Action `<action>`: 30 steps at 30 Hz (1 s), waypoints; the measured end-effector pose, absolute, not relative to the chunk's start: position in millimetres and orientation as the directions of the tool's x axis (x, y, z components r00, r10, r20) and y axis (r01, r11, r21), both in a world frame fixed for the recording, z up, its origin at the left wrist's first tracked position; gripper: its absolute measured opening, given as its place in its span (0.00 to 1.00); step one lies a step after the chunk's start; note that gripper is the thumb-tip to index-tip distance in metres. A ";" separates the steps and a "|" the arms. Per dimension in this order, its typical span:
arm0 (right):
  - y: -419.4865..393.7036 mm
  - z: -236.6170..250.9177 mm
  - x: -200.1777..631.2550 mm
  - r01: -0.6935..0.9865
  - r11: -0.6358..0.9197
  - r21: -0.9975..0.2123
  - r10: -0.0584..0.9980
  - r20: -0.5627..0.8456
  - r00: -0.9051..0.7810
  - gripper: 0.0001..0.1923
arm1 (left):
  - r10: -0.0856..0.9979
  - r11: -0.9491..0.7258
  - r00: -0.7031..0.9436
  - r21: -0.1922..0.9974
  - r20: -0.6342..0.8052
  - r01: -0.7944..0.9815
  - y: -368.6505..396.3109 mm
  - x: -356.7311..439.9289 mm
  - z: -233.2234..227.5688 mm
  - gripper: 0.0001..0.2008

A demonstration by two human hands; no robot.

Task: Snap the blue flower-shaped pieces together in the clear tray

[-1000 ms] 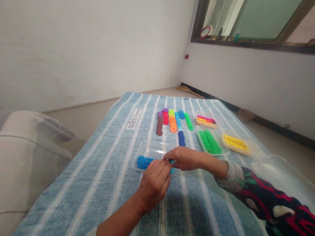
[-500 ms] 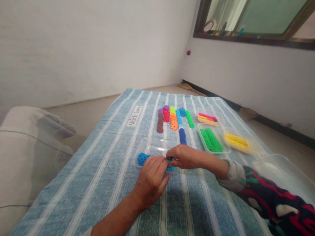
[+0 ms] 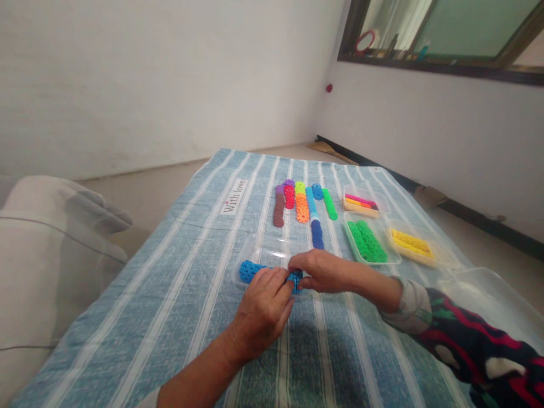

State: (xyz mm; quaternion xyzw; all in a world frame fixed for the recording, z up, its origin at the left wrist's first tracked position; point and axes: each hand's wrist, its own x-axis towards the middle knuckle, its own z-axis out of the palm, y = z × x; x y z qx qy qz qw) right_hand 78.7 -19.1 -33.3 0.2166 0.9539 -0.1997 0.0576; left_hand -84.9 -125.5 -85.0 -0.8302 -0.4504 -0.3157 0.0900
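Down on the striped blue cloth (image 3: 178,294) sit four clear trays: one with green pieces (image 3: 368,240), one yellow (image 3: 411,243), one mixed, and one near tray (image 3: 263,252). Both hands, the left hand (image 3: 261,309) and right hand (image 3: 318,271), pinch one row of blue pieces (image 3: 255,271) inside that near tray.

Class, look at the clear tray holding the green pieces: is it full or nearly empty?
Fairly full: green pieces cover most of the clear tray.
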 end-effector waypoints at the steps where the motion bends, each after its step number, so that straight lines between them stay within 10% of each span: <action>1: -19.6 -33.9 78.3 0.439 0.827 -0.351 0.393 -0.199 -0.898 0.12 | 0.695 -0.574 0.390 0.139 0.605 0.807 -125.4 -85.1 -85.4 0.07; 30: -29.1 -38.7 78.5 0.344 0.928 -0.144 0.311 -0.212 -0.927 0.13 | 0.896 -0.311 0.306 -0.038 0.322 0.950 -119.6 -122.6 -81.5 0.14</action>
